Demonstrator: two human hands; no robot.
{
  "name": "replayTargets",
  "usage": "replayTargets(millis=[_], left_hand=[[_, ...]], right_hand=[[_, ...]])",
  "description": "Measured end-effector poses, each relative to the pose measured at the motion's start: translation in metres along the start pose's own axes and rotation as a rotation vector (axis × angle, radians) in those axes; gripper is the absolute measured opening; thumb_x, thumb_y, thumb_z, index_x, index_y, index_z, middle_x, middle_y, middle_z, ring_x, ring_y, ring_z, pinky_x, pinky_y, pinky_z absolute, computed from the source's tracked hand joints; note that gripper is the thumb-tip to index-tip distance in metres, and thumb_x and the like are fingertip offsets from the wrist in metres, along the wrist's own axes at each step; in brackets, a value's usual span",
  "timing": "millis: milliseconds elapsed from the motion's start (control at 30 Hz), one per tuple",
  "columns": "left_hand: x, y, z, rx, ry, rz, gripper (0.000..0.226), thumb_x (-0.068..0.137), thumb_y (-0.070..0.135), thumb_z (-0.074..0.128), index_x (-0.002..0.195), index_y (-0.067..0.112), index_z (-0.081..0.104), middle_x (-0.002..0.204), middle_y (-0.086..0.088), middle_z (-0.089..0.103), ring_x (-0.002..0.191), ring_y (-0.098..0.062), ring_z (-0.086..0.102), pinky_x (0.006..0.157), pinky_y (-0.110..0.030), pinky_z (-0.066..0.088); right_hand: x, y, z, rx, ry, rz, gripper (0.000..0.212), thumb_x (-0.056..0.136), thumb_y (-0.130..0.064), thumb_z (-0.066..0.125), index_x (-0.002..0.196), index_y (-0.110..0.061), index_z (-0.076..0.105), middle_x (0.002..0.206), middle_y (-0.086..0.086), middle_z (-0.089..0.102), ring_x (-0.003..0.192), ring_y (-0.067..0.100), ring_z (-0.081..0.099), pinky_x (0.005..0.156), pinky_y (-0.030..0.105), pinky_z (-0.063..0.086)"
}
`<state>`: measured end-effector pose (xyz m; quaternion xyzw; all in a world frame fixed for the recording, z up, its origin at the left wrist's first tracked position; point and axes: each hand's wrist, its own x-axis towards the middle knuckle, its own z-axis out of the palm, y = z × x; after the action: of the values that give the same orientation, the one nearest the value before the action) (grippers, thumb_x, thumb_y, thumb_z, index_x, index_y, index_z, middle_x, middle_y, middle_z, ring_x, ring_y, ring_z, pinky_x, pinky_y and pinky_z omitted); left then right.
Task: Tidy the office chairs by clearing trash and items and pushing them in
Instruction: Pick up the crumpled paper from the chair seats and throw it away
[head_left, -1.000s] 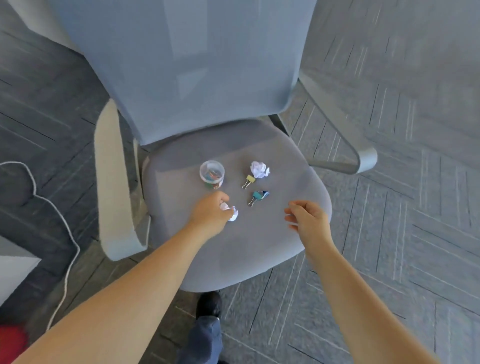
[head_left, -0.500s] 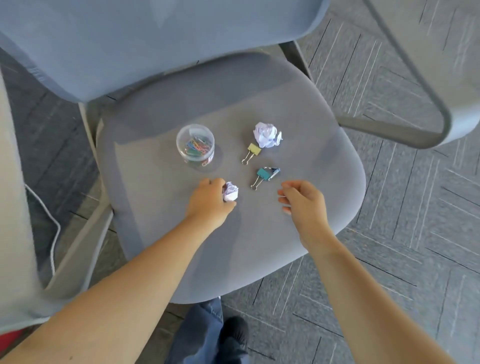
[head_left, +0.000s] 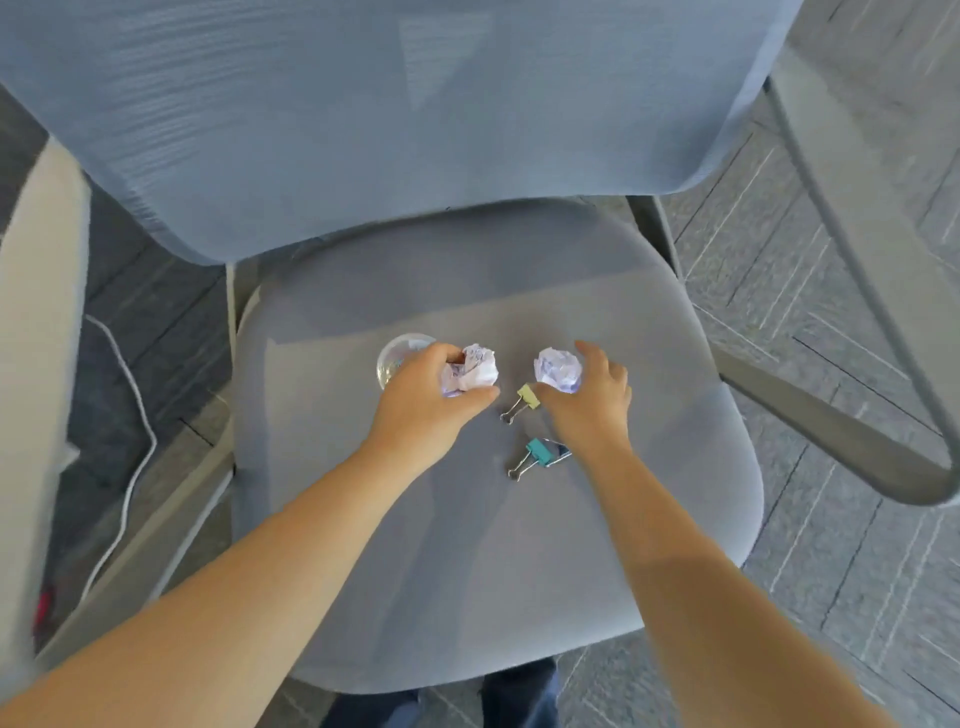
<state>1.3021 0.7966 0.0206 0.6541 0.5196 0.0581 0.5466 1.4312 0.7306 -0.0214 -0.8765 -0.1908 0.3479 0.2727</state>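
A grey office chair fills the view, its seat (head_left: 519, 571) below me and its mesh backrest (head_left: 363, 119) beyond. My left hand (head_left: 426, 410) is shut on a crumpled white paper ball (head_left: 470, 375) above the seat. My right hand (head_left: 589, 402) curls around a second crumpled paper ball (head_left: 558, 368), fingers on both sides of it. A yellow binder clip (head_left: 522, 401) lies between the hands. A teal binder clip (head_left: 537, 457) lies nearer me, beside my right wrist. A clear round tub of paper clips (head_left: 397, 353) stands behind my left hand, partly hidden.
Grey armrests flank the seat, one at the left (head_left: 41, 364) and one at the right (head_left: 857, 426). A white cable (head_left: 132, 415) trails over the dark carpet on the left. My legs and shoes (head_left: 519, 693) show under the seat's front edge.
My left hand has lifted the first paper ball and moved it forward beside the tub. My right hand reached forward and closed around the second ball. The view moved closer to the chair.
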Motion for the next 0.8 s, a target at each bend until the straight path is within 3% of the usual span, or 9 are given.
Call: replayTargets(millis=[100,167,300,400,500,667,800], left_hand=[[0.005,-0.003,0.008,-0.068,0.059,0.011,0.035,0.076,0.017,0.062,0.055,0.026,0.035,0.056,0.006,0.036,0.050,0.001,0.043,0.049,-0.007,0.028],[0.004,-0.003,0.012,-0.087,0.104,0.008,0.038,0.079,0.010,0.062,0.056,0.030,0.037,0.056,0.011,0.038,0.047,0.009,0.046,0.046,-0.003,0.033],[-0.007,0.001,0.008,-0.196,0.205,-0.007,0.014,0.080,0.011,0.061,0.073,0.020,0.054,0.082,0.002,0.050,0.064,-0.005,0.045,0.052,-0.001,0.034],[-0.019,0.013,-0.005,-0.286,0.289,-0.008,0.027,0.080,0.012,0.063,0.073,0.035,0.049,0.083,0.013,0.055,0.071,0.004,0.053,0.054,0.004,0.036],[-0.042,0.032,-0.028,-0.341,0.396,0.023,0.022,0.080,0.013,0.064,0.080,0.031,0.050,0.080,0.021,0.052,0.071,0.005,0.054,0.055,0.004,0.036],[-0.100,0.064,-0.089,-0.362,0.612,0.095,0.028,0.080,0.015,0.064,0.075,0.037,0.048,0.080,0.020,0.053,0.072,0.004,0.051,0.059,0.001,0.038],[-0.161,0.070,-0.146,-0.389,0.827,0.090,0.017,0.080,0.014,0.065,0.087,0.025,0.054,0.078,0.019,0.052,0.068,0.005,0.051,0.062,-0.007,0.040]], right_hand=[[0.017,0.013,0.009,-0.091,-0.079,-0.028,0.060,0.081,-0.021,0.063,0.135,-0.018,0.038,0.137,0.012,0.040,0.126,0.031,0.034,0.093,0.032,0.033],[0.025,0.020,0.010,-0.083,-0.082,-0.047,0.052,0.081,-0.018,0.060,0.131,-0.015,0.042,0.131,0.013,0.046,0.122,0.032,0.040,0.088,0.031,0.035],[0.027,0.011,-0.002,0.021,-0.059,-0.088,0.036,0.083,-0.018,0.058,0.116,-0.009,0.050,0.119,0.010,0.056,0.106,0.027,0.052,0.079,0.028,0.038],[0.012,-0.015,-0.018,0.131,-0.057,-0.182,0.020,0.083,-0.019,0.059,0.099,-0.018,0.047,0.105,0.004,0.055,0.097,0.023,0.053,0.067,0.020,0.037],[-0.012,-0.056,-0.029,0.203,-0.115,-0.296,0.026,0.079,-0.013,0.062,0.095,-0.019,0.042,0.106,0.005,0.052,0.085,0.018,0.051,0.054,0.001,0.038],[-0.076,-0.138,-0.036,0.267,-0.272,-0.478,0.027,0.077,-0.011,0.062,0.095,-0.018,0.043,0.109,0.006,0.051,0.097,0.019,0.052,0.062,0.009,0.038],[-0.142,-0.196,-0.029,0.296,-0.445,-0.588,0.023,0.080,-0.011,0.062,0.090,-0.018,0.042,0.083,-0.009,0.051,0.070,0.003,0.049,0.056,0.005,0.040]])
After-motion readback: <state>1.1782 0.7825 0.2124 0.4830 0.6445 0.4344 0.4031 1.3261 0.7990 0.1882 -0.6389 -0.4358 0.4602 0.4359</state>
